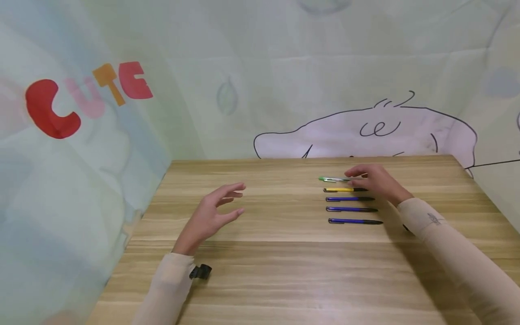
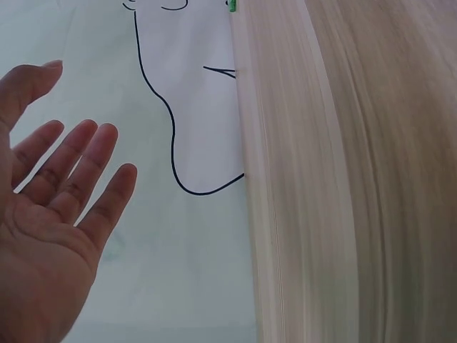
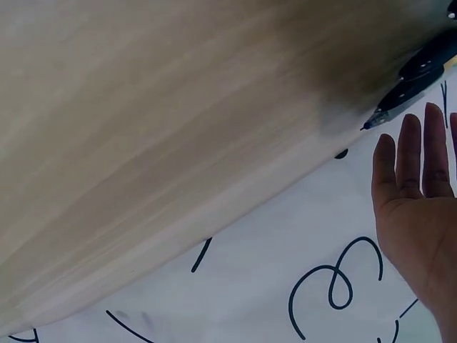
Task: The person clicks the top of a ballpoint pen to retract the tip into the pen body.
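Five pens, in a column, would be several: a clear pen with a green end (image 1: 334,179) lies farthest back, then a yellow pen (image 1: 343,190), then blue pens (image 1: 350,199) with dark tips, all roughly parallel. My right hand (image 1: 375,180) is over the right end of the clear pen and hides its tip in the head view. In the right wrist view the fingers (image 3: 434,161) are straight, close beside a pen's pointed tip (image 3: 391,113). Away to the left, my left hand (image 1: 211,214) hovers with spread, relaxed fingers and holds nothing; its palm (image 2: 46,264) shows bare.
The pens lie on a wood-grain table (image 1: 268,280) whose back edge meets a printed cloth wall (image 1: 203,113). Another cloth wall with red and pink letters (image 1: 53,113) borders the left side. A small black item (image 1: 201,271) is at the left cuff.
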{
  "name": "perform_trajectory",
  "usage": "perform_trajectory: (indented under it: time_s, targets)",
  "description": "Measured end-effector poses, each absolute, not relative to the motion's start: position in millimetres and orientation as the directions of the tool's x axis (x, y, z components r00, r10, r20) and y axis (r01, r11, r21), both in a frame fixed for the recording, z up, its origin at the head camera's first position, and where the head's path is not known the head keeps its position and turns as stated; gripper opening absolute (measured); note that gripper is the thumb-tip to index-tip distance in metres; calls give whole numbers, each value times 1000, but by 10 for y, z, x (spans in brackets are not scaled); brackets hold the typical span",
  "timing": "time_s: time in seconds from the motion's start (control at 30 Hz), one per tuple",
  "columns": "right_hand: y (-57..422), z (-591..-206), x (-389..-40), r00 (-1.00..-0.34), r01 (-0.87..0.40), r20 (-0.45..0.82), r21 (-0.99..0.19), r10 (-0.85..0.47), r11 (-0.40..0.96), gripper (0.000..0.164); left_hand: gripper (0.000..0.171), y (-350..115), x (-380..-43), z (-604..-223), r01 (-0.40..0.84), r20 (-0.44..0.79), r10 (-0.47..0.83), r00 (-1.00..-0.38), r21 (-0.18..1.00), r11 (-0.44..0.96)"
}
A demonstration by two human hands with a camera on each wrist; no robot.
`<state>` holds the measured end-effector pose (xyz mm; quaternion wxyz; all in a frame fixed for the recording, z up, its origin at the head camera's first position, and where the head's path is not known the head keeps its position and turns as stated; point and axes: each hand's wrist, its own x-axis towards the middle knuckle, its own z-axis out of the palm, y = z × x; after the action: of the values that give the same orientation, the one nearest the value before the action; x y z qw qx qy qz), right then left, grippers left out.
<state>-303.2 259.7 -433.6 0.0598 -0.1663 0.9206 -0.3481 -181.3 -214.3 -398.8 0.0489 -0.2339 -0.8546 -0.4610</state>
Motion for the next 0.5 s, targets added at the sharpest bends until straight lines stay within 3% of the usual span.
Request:
perform_trajectory:
  time_s: [0.5]
  targets:
    - [2535,-4428,-3205,-917,-317,-8,-591,-398,742,23,62,-2356,-1705,-3969,417,280,327,-902,760,499]
